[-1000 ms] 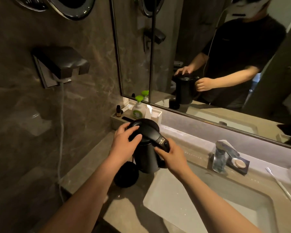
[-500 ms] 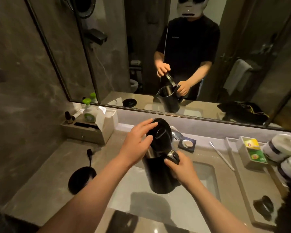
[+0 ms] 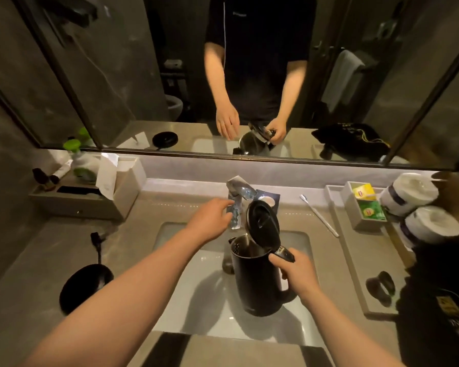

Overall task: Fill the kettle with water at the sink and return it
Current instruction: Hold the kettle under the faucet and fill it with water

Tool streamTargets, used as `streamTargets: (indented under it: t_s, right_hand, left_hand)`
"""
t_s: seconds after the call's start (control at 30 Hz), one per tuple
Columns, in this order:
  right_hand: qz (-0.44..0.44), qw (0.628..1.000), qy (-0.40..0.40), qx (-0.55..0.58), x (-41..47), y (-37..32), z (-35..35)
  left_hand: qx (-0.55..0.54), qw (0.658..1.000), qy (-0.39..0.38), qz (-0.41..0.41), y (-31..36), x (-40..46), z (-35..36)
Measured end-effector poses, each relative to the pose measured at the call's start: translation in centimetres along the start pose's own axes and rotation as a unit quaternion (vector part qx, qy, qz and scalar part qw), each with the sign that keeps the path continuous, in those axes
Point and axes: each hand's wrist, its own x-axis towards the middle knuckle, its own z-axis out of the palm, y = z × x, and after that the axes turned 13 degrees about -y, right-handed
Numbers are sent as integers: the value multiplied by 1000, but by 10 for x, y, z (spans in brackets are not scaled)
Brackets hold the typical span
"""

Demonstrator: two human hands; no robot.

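A black electric kettle (image 3: pixel 257 282) hangs over the white sink basin (image 3: pixel 196 295), its lid (image 3: pixel 262 224) tipped upright and open. My right hand (image 3: pixel 294 268) is shut on the kettle's handle. My left hand (image 3: pixel 210 218) reaches forward with its fingers apart, right beside the chrome faucet (image 3: pixel 239 192), holding nothing. The kettle's round black base (image 3: pixel 84 287) lies on the counter at the left, its cord (image 3: pixel 97 245) running back from it.
A tray with a tissue box (image 3: pixel 125 181) and a green-capped bottle (image 3: pixel 77 160) sits back left. A toothbrush (image 3: pixel 319 215), tea bags (image 3: pixel 365 200) and paper rolls (image 3: pixel 419 210) lie at the right. A wall mirror (image 3: pixel 249 75) rises behind the counter.
The kettle has moved from its base to above the sink. My left hand let go of the lid, which now stands open, and went to the faucet.
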Motion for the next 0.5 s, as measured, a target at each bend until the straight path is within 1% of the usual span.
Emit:
streamTargets:
  t_s: [0.17,0.33,0.43,0.5]
  right_hand:
    - [31,998,-9,52,26,10,11]
    - [41,997,-1,69,40,15,20]
    - [46,997,2,68,46,14,23]
    - [44,996,5,79,49,13,25]
  left_hand:
    - [70,997,4,30,-8,54,8]
    - [198,977,8,79,-16,86,7]
    - [210,973,1,93,-17,95,4]
    - [217,971,10,98,-16,97,3]
